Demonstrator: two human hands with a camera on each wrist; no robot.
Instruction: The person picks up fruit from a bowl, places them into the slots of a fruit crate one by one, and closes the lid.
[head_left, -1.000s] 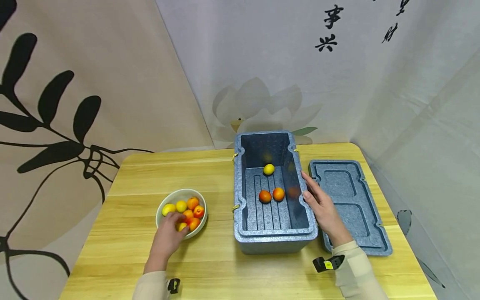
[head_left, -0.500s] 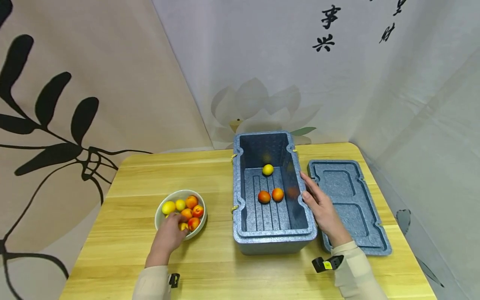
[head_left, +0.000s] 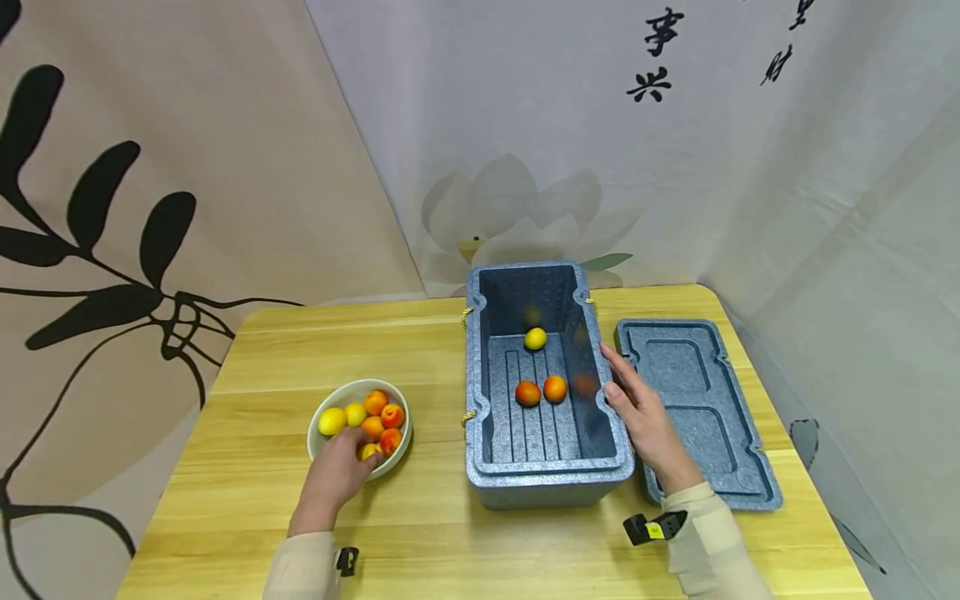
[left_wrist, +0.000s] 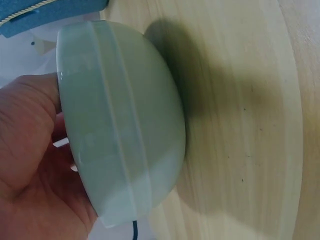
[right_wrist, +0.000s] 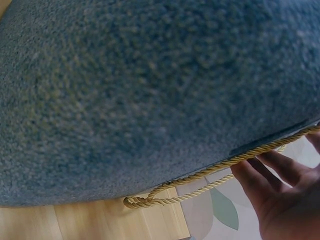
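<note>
In the head view my left hand [head_left: 339,468] reaches into a pale green bowl [head_left: 313,442], thumb and curled fingers around a small yellow fruit [head_left: 370,451] at the near side. Two more yellow fruits, one a lemon [head_left: 332,421], and several orange-red fruits [head_left: 392,415] lie in the bowl. The left wrist view shows the bowl's outer wall [left_wrist: 120,125] with the hand over its rim; the fruit is hidden there. My right hand [head_left: 651,425] rests with extended fingers on the right rim of a blue-grey foam box [head_left: 551,479], beside its yellow rope [right_wrist: 215,172].
Inside the box lie one yellow fruit [head_left: 536,338] and two orange-red fruits [head_left: 528,393]. A matching foam lid [head_left: 686,400] lies right of the box. Everything stands on a wooden table [head_left: 435,533] with a printed cloth [head_left: 525,125] hanging behind.
The fruits in the bowl have shifted slightly, the upper orange one to the left. My left hand stays in the bowl around the yellow fruit; my right hand keeps its place.
</note>
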